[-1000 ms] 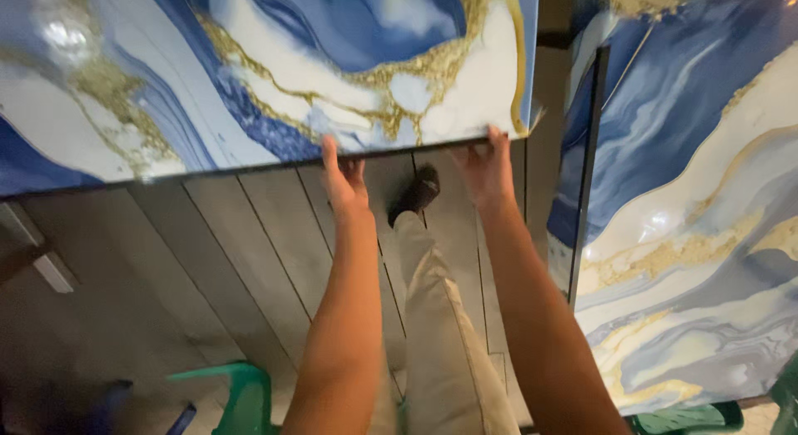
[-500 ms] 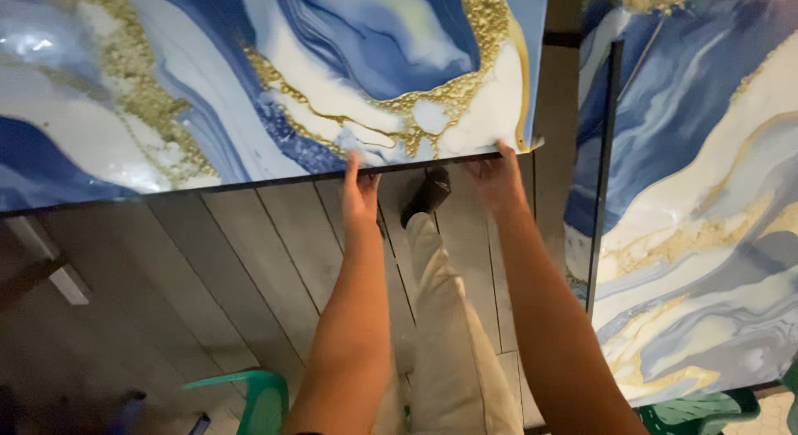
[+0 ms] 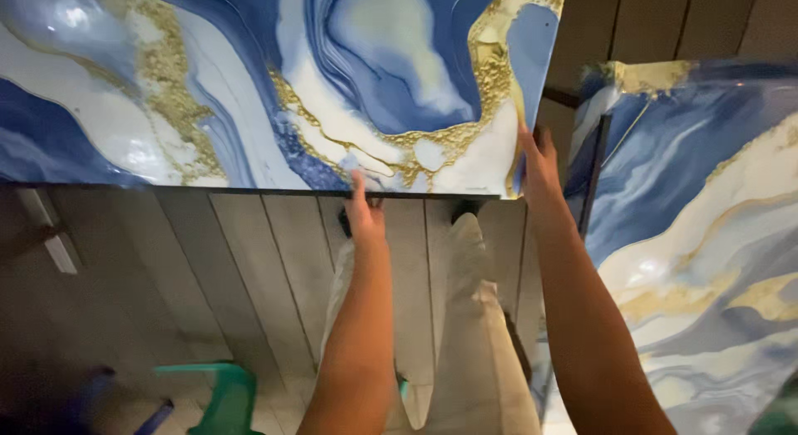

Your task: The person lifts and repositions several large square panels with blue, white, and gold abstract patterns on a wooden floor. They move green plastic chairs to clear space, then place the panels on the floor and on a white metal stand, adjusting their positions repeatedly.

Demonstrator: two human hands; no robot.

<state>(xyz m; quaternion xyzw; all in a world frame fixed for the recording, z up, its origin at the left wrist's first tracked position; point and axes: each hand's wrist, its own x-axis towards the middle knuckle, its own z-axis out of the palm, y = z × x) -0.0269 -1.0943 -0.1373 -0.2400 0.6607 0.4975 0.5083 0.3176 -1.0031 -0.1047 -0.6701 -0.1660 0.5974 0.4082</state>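
Both hands hold the marbled panel (image 3: 274,86) above the plank floor (image 3: 249,269): left hand (image 3: 364,212) grips its near edge, right hand (image 3: 539,165) its corner, fingers seemingly wrapped. A slip could knock it against the second panel (image 3: 706,235) just beside.

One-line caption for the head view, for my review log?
Both hands, left hand and right hand, hold a blue-and-gold marbled panel by its near corner above a plank floor.

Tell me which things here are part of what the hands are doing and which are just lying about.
In hand:
- blue, white and gold marbled panel
- left hand on its near edge
- right hand at its right corner

Lying about:
- second marbled panel at right
- green plastic stool
- plank floor
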